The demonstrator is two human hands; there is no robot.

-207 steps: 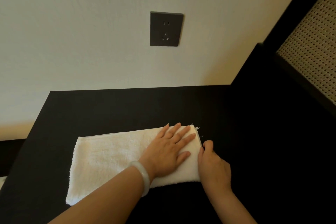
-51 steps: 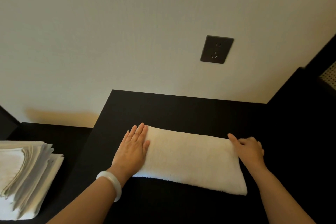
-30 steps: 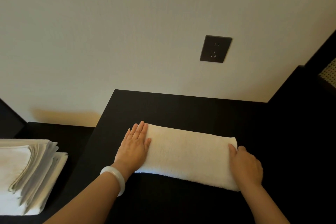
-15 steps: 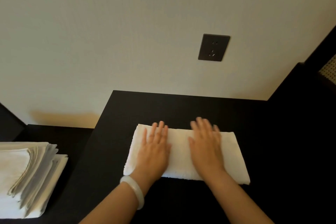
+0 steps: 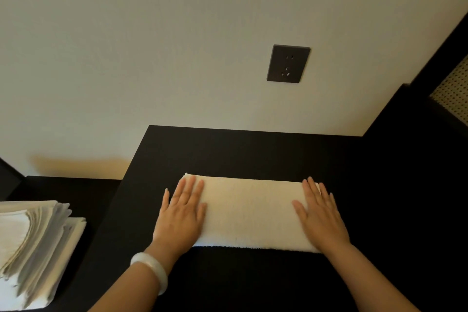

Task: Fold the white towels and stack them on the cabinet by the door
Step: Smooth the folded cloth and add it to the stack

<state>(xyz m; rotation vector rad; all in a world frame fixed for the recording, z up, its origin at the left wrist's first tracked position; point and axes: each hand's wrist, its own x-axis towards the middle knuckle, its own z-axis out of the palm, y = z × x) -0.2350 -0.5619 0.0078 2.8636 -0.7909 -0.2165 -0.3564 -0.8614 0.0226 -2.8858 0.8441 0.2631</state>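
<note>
A folded white towel [image 5: 250, 213] lies flat as a long rectangle on the black cabinet top [image 5: 253, 152]. My left hand [image 5: 183, 213] presses flat on the towel's left end, fingers straight, a pale bangle on the wrist. My right hand [image 5: 320, 215] lies flat on the towel's right end, fingers straight and together. Neither hand grips the cloth.
A stack of white folded cloths [image 5: 33, 248] sits on a lower dark surface at the left. A dark wall socket [image 5: 288, 63] is on the cream wall behind. A dark frame with a perforated panel [image 5: 453, 99] rises at the right.
Both hands slid outward from the towel's middle to its two ends, smoothing it flat. The towel has stayed in place.
</note>
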